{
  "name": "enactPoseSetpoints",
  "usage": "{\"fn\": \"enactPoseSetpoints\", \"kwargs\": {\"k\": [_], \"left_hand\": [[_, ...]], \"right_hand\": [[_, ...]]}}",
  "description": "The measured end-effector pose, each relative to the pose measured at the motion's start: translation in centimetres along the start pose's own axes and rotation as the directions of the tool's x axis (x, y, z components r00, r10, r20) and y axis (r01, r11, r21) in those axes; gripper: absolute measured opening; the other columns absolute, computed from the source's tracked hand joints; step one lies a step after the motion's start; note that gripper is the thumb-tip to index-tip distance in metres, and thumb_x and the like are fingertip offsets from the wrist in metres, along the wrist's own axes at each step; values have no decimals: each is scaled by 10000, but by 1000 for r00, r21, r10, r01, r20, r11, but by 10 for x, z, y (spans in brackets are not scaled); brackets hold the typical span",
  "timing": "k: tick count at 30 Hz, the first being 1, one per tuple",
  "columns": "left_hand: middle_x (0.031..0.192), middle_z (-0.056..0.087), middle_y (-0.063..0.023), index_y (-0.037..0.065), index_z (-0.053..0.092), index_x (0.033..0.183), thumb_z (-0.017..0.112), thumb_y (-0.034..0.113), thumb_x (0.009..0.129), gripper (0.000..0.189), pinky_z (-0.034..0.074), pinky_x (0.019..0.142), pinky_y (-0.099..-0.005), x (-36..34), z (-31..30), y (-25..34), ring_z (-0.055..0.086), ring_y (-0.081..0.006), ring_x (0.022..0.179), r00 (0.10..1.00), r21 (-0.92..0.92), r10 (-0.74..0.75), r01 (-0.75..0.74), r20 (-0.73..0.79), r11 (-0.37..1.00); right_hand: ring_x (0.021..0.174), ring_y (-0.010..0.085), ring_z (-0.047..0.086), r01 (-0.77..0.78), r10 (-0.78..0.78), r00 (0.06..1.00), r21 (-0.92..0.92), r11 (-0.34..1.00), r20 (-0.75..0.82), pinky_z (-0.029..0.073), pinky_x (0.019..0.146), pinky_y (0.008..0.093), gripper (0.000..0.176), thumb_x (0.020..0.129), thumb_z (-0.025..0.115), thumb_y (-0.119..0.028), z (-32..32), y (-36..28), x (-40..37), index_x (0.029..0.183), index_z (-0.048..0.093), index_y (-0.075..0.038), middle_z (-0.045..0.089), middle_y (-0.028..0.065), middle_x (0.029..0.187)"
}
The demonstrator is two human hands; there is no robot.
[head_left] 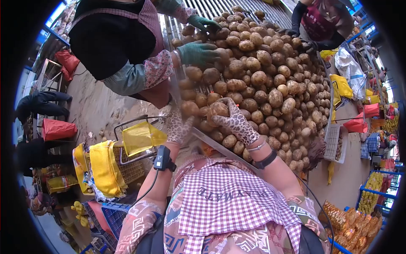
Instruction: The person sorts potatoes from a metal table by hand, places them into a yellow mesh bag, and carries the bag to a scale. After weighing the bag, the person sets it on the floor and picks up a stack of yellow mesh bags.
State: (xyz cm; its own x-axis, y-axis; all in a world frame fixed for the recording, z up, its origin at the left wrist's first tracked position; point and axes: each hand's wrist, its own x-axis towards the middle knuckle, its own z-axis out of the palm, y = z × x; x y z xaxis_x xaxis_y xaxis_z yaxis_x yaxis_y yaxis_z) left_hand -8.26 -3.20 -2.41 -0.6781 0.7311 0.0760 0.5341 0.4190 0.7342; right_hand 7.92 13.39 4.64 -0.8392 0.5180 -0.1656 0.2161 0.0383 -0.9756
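Mostly potatoes (pixel 262 80): a heaped pile of round, dusty brown lumps on a slatted metal table (pixel 211 8). Bare concrete floor (pixel 97 106) left of pile. Yellow bags (pixel 105 165) on a wire crate, below-left of pile.

L hand (pixel 177 127), leopard-print glove, at pile's near-left edge. Can't tell if its fingers grip anything.

R hand (pixel 234 120) at pile's near edge, fingers curled tight over one potato (pixel 219 109).

Co-worker's green glove (pixel 196 53) on pile's far-left side.

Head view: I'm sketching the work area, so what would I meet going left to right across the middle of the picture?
In order: red bag → yellow sacks → yellow bag in the wire frame → left hand → right hand → potato pile → white crate.
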Motion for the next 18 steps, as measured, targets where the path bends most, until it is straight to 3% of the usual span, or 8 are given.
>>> {"fn": "enactPoseSetpoints", "kwargs": {"k": [2, 4, 5, 9, 12, 14, 16, 18], "left_hand": [[1357, 460, -226, 57, 377, 1421, 713, 278, 769, 766, 315, 1098, -449, 0, -6, -2, 421, -402, 1272, 999, -4, -41, 41, 17, 999], [1351, 463, -226, 46, 370, 1420, 722, 263, 750, 787, 305, 1101, -459, -1, -10, 2, 414, -410, 1275, 999, -55, -1, 2, 33, 998], [1340, 490, -221, 60, 364, 1429, 710, 220, 767, 763, 345, 1070, -456, 0, -11, 3, 455, -393, 1249, 999, 32, 33, -34, 38, 999], [1400, 433, -206, 51, 345, 1438, 743, 232, 745, 819, 304, 1102, -444, -7, -7, 5, 402, -379, 1300, 1000, 88, 5, -7, 17, 996], [1371, 445, -224, 47, 380, 1406, 758, 305, 698, 844, 285, 1102, -483, -5, 0, -5, 415, -401, 1277, 999, 24, -14, 13, 41, 1000], [1364, 452, -221, 52, 384, 1405, 765, 287, 694, 840, 298, 1096, -478, -4, 4, -12, 426, -394, 1267, 1000, 109, 18, -21, 25, 994], [1355, 460, -218, 51, 401, 1392, 768, 274, 693, 821, 308, 1090, -473, 2, 10, -12, 432, -392, 1260, 998, 57, 67, -66, -3, 996], [1345, 468, -215, 49, 418, 1380, 770, 261, 691, 802, 318, 1085, -469, 11, 13, -11, 438, -390, 1253, 992, 9, 124, -124, -15, 992]], "right_hand": [[1205, 233, 495, 12, -11, 999, -6, 1000, 37, 400, 1020, 357, 617, 754, 776, -219, 13, -2, 27, 1274, 484, -60, 535, 142, 1222], [1221, 290, 496, 171, -169, 985, -306, 936, 34, 401, 1029, 380, 594, 734, 764, -187, 24, 6, 51, 1253, 507, -56, 529, 179, 1249], [1218, 352, 489, 231, -221, 972, -443, 866, 75, 395, 1041, 410, 613, 727, 750, -178, 28, 6, 57, 1276, 510, -51, 510, 202, 1298], [1210, 369, 483, 140, -145, 988, -655, 742, 46, 391, 1049, 422, 652, 746, 739, -205, 38, 6, 56, 1332, 487, -69, 504, 213, 1300], [1235, 377, 473, 101, -231, 972, -809, 579, -44, 397, 1047, 422, 686, 762, 735, -243, 43, 4, 42, 1369, 460, -80, 484, 224, 1330], [1232, 369, 483, 88, -192, 980, -759, 646, -50, 406, 1036, 415, 651, 774, 730, -238, 31, 13, 47, 1352, 479, -76, 496, 212, 1329], [1204, 355, 511, 50, -94, 994, -568, 822, -49, 417, 1022, 406, 594, 783, 724, -224, 20, 21, 59, 1313, 510, -63, 532, 200, 1292], [1179, 348, 536, 67, -90, 996, -485, 872, -24, 419, 1021, 400, 556, 791, 716, -204, 9, 30, 71, 1285, 523, -35, 582, 206, 1232]]}}
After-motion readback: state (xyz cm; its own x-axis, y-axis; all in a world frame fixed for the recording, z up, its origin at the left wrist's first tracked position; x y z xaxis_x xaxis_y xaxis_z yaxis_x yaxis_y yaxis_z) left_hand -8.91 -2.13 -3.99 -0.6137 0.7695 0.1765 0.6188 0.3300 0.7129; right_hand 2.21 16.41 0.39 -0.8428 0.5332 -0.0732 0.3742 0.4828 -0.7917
